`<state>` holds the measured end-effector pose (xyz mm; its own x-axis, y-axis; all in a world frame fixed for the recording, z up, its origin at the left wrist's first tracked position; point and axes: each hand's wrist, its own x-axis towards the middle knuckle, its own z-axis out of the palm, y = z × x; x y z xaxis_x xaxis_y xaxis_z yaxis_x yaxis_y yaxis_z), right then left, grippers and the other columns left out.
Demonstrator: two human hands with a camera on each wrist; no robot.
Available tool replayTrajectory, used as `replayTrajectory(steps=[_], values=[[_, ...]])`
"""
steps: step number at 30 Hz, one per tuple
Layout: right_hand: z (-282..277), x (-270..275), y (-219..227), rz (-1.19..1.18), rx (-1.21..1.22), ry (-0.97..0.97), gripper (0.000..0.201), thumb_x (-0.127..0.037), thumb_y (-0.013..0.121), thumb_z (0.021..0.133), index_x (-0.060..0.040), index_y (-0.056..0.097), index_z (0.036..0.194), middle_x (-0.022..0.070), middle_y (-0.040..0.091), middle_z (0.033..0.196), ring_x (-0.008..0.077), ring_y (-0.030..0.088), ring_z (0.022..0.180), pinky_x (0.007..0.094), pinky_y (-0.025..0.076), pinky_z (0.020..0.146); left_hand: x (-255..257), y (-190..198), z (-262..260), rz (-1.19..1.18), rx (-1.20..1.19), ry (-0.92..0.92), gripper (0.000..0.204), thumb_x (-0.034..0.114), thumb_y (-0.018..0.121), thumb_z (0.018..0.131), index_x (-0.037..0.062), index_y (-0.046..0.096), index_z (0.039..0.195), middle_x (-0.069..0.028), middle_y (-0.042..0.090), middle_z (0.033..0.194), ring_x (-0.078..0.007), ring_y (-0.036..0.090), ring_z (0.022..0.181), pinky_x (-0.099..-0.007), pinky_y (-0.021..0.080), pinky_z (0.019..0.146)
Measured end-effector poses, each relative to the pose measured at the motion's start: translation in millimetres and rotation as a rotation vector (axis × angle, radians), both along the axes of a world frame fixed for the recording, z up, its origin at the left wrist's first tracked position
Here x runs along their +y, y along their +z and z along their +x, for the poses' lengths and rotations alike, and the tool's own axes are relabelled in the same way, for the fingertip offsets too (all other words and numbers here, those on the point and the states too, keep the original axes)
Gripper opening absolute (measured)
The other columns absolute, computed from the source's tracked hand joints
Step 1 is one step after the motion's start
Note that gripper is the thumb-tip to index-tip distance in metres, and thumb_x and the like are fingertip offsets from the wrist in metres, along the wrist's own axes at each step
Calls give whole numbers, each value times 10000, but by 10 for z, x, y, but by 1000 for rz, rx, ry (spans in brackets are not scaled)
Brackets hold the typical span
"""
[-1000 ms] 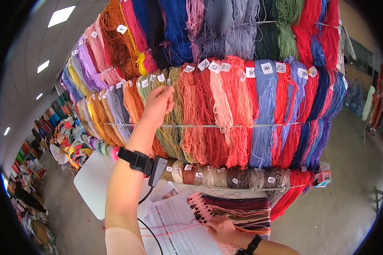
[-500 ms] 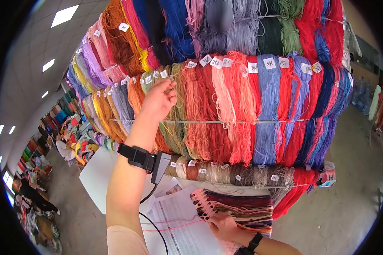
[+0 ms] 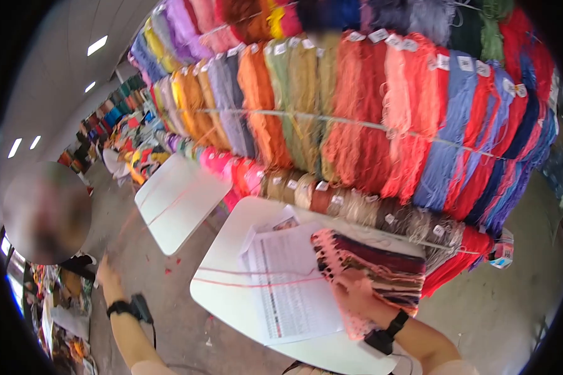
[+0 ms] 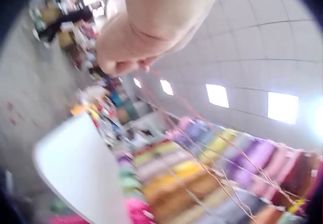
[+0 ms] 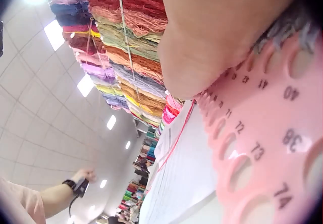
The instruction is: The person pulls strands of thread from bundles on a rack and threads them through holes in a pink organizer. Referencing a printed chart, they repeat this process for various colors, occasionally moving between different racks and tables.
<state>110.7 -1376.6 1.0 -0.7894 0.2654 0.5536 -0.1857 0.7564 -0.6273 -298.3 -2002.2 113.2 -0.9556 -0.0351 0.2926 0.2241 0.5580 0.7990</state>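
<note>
My left hand is out at the lower left, well away from the rack. In the left wrist view its fingertips pinch thin pink-orange threads, which trail back towards the hanging skeins. My right hand rests on a pink thread card with numbered holes, many coloured threads looped through it. Its fingers lie over the row of holes; their undersides are hidden. Two pink strands run left from the card across a printed chart on the white table.
A tall rack of labelled yarn skeins fills the back, with rolled brown and grey skeins along its foot. A second white top stands left of the table. Another person is at far left. Scraps lie on the floor.
My left hand has left the olive skeins on the rack and swung far down to the left, drawing thread with it. The head view has shifted. My right hand stays on the card.
</note>
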Motion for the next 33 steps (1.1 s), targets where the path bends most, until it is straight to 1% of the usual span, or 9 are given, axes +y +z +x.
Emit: replayTrajectory(steps=[1,3,7,12,16,21,23,25,33], values=[[11,-9,46,8,3,-2,29,-58,552,666,-58,532,645,112,544,657,302,527,643,400,417,583,-500,-63,490,-837,18,486,306,144,362,853,44,581,1043,-82,628,937,-198,583,851,-295,446,690],[34,81,91,11,-143,171,32,-61,548,650,-50,525,669,119,538,681,307,520,667,401,412,596,-861,-139,932,-358,80,454,200,146,476,796,-1,610,776,-68,586,679,-135,543,655,-265,416,583],[-87,-152,727,400,-265,233,308,-77,557,642,-51,521,947,159,494,923,324,484,856,428,382,701,908,741,2237,-488,56,-80,226,137,573,745,-51,522,629,-9,435,505,-76,395,473,-236,319,443],[-636,-1485,1743,-213,-226,812,377,-93,591,716,14,477,1058,143,481,1030,226,549,777,300,452,626,2314,1086,3023,-142,-201,-553,209,151,592,771,-27,561,665,54,422,536,-32,377,512,-198,291,461],[-864,-2087,2030,-656,-607,1117,257,-179,626,749,45,563,857,94,577,748,110,549,540,231,440,471,2463,1173,3018,125,-343,-794,174,170,587,784,3,633,762,44,506,590,-16,388,494,-180,274,441],[-672,-1864,2331,-647,-441,874,119,-113,570,786,2,596,801,-13,458,497,31,356,379,171,242,347,2209,1231,2885,288,-381,-778,174,169,551,823,5,607,817,82,396,536,2,265,446,-174,180,404],[-624,-1669,2467,-496,-246,831,169,-149,514,822,-1,584,865,-30,446,493,14,327,387,173,207,355,2198,1129,2788,394,-462,-858,174,171,527,845,9,588,832,98,303,511,4,219,433,-174,154,396],[-545,-1339,2722,-473,-226,886,255,-188,432,861,29,556,908,40,503,632,78,461,547,192,362,487,2288,965,2697,473,-508,-870,183,176,528,845,4,589,831,95,313,513,4,222,431,-173,158,396],[29,-642,3371,-1037,14,873,245,-181,416,859,32,535,878,76,517,716,134,502,660,235,407,601,2978,256,2473,381,-655,-888,203,190,554,820,-7,603,824,87,358,524,-7,261,437,-172,195,400]])
